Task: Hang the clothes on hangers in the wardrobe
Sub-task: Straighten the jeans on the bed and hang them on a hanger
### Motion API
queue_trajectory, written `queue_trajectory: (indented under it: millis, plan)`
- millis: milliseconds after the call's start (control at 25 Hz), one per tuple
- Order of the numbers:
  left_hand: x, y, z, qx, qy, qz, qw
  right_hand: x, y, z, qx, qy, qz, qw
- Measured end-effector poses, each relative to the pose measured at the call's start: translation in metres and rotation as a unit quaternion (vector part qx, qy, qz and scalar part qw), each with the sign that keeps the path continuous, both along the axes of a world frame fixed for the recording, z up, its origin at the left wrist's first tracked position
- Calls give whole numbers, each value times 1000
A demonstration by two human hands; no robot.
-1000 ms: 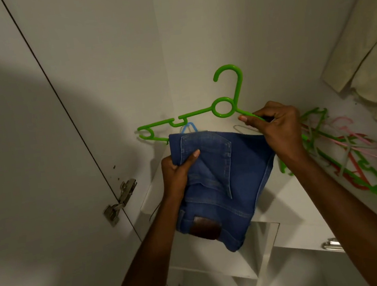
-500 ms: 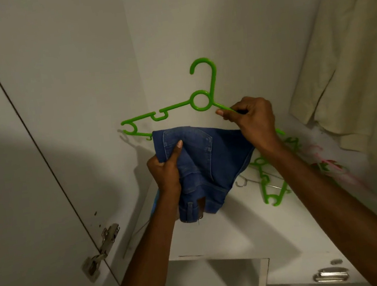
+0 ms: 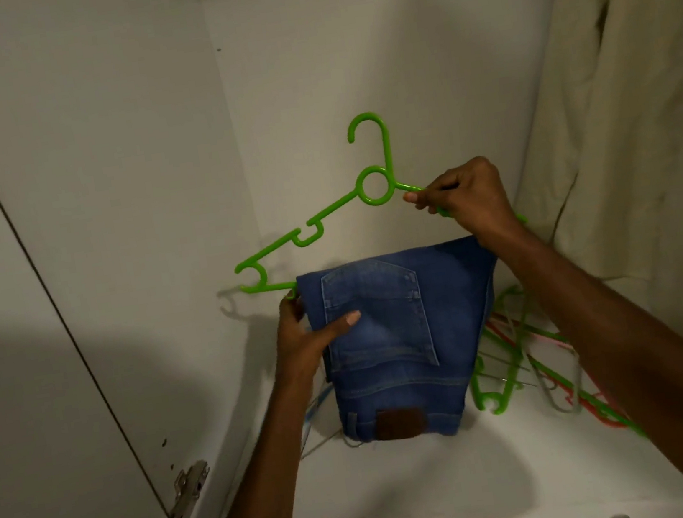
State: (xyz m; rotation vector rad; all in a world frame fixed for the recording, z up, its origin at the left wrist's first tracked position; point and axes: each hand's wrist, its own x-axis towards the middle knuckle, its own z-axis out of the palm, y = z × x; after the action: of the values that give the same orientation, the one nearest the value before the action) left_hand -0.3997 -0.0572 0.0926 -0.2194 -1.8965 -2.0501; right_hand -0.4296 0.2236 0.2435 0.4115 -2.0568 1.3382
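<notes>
Right hand [image 3: 469,197] is pinching the right arm of the green hanger [image 3: 373,186], fingers curled tight round it, hook pointing up inside the wardrobe; folded blue jeans [image 3: 390,339] are draping over the hanger's lower bar, just under that hand, and the left hand [image 3: 305,340] is gripping their left edge, thumb pressing flat on the back pocket; spare hangers [image 3: 516,357] are lying on the white shelf [image 3: 427,475] behind the jeans, cream garment [image 3: 629,130] hanging at right
</notes>
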Motion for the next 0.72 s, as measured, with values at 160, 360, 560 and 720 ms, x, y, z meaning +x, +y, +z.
queue_trajectory:
  millis: [160, 360, 560, 720]
  plan:
    - [15, 17, 14, 10, 6, -57, 998, -1, 0, 14, 15, 15, 11, 1000]
    - [22, 20, 31, 65, 49, 21, 996, -9, 6, 32, 17, 63, -11, 998]
    - [34, 14, 57, 75, 80, 22, 994, -19, 7, 39, -10, 68, 45, 997]
    - [38, -3, 78, 92, 122, 42, 987, -23, -7, 51, -24, 73, 91, 993]
